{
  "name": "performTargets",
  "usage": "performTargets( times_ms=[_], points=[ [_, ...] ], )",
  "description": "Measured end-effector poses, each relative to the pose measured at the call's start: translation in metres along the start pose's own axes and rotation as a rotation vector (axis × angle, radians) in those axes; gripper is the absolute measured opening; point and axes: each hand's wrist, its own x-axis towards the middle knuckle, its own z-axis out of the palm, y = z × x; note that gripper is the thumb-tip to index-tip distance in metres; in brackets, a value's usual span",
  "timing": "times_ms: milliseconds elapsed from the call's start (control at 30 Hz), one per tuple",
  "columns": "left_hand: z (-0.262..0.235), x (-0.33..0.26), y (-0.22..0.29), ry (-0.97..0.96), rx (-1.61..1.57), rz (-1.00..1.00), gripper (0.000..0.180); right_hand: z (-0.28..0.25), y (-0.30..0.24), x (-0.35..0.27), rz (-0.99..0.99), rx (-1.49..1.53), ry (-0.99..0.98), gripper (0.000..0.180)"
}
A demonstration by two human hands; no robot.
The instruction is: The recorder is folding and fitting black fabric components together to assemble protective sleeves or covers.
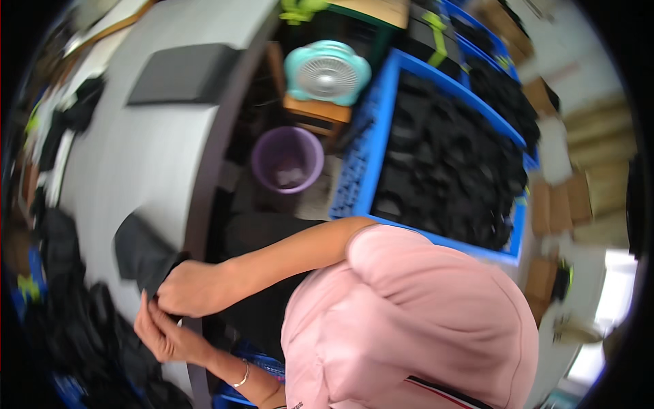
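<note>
A black fabric piece (143, 249), folded or pouch-like, stands up from the edge of the grey table. My right hand (194, 290) comes in from above, its fingers curled closed on the near end of the cloth. Just below it, my left hand (163, 334), with a bracelet on the wrist, has its fingertips pinched together at the lower corner of the same piece. The exact grip is partly hidden by the right hand and slightly blurred.
A dark grey flat pad (184, 73) lies farther along the table (129, 157). Black cloth is heaped at lower left (95, 334). Beyond the table edge are a purple bin (262, 163), a turquoise fan (327, 71) on a stool and a blue crate (385, 143) full of black pieces.
</note>
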Motion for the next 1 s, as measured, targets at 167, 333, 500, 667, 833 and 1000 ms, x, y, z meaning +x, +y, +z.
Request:
performTargets(
  times_ms=[167, 333, 500, 667, 833, 1000],
  points=[
    [0.007, -0.016, 0.008, -0.008, 0.02, 0.066, 0.015, 0.043, 0.027, 0.007, 0.231, 0.373, -0.013, 0.018],
    [0.062, -0.061, 0.057, -0.287, -0.145, 0.107, 0.015, 0.174, 0.159, -0.013, 0.53, 0.883, -0.03, 0.029],
    [0.055, -0.08, 0.058, -0.371, -0.221, 0.139, 0.015, 0.173, 0.124, -0.009, 0.591, 0.804, 0.048, 0.029],
    [0.049, -0.086, 0.065, -0.382, -0.288, -0.05, 0.016, 0.134, 0.095, -0.026, 0.62, 0.704, 0.115, 0.028],
    [0.054, -0.083, 0.06, -0.413, -0.314, -0.022, 0.023, 0.074, 0.094, -0.066, 0.504, 0.708, 0.056, 0.027],
    [0.052, -0.077, 0.061, -0.46, -0.403, -0.034, 0.024, 0.037, 0.081, -0.079, 0.339, 0.79, -0.121, 0.026]
  ],
)
